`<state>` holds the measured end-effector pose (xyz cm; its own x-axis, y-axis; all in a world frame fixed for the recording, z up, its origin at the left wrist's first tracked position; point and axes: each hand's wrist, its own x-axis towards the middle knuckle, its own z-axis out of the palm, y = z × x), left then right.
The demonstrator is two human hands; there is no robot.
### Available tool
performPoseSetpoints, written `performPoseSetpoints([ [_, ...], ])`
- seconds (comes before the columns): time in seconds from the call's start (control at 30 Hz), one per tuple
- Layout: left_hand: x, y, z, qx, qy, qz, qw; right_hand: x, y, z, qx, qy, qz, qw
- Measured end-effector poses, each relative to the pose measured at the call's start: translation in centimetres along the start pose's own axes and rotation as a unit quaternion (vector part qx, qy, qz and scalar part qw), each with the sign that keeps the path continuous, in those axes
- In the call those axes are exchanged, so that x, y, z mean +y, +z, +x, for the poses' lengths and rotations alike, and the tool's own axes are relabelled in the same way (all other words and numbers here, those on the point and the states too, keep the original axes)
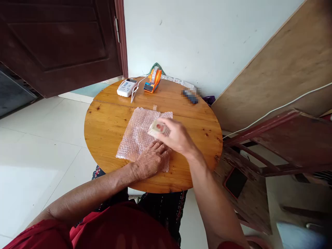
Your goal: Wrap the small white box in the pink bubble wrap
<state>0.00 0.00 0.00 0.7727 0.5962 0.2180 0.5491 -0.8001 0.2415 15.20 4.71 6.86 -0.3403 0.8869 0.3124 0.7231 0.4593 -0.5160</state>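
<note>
A small pale pack (157,127), blurred, is gripped in a person's right hand (177,134) above bubble wrap (138,133), where the left hand (153,158) rests flat, fingers unclenched. The sheet lies spread on the wooden table (199,119), not yet closed around the pack.

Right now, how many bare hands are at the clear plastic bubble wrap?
2: left hand resting on the clear bubble wrap, right hand above it, holding a small pale blocky item marked red.
</note>
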Motion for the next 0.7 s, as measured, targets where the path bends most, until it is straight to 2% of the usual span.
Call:
performPoseSetpoints([
  [0.1,0.0,-0.4,-0.1,-0.009,0.007,0.008,1.000,3.1,-3.0,-1.7,0.101,0.084,-0.003,0.991],
  [0.2,0.0,-0.5,-0.2,-0.017,-0.002,0.004,1.000,6.7,-4.8,-3.2,0.088,0.173,-0.062,0.979],
  [0.3,-0.1,-0.2,-0.2,-0.017,-0.008,-0.016,1.000,8.8,-4.8,-4.2,0.063,0.202,-0.110,0.971],
  [0.37,0.1,-0.2,-0.1,-0.010,-0.014,-0.036,0.999,8.5,-4.3,-4.5,0.098,0.185,-0.126,0.970],
  [0.47,0.5,-1.3,-0.2,0.016,-0.028,-0.060,0.998,6.0,-3.2,-4.4,0.147,0.115,-0.103,0.977],
  [0.53,0.7,-2.8,-0.4,0.042,-0.038,-0.061,0.997,3.8,-2.3,-4.2,0.112,0.056,-0.065,0.990],
  [0.6,0.1,-4.4,-0.7,0.067,-0.047,-0.046,0.996,2.2,-1.2,-3.9,0.046,0.013,-0.045,0.998],
  [0.7,-2.2,-5.9,-1.5,0.067,-0.062,-0.007,0.996,1.4,0.3,-3.5,-0.059,-0.013,-0.053,0.997],
])
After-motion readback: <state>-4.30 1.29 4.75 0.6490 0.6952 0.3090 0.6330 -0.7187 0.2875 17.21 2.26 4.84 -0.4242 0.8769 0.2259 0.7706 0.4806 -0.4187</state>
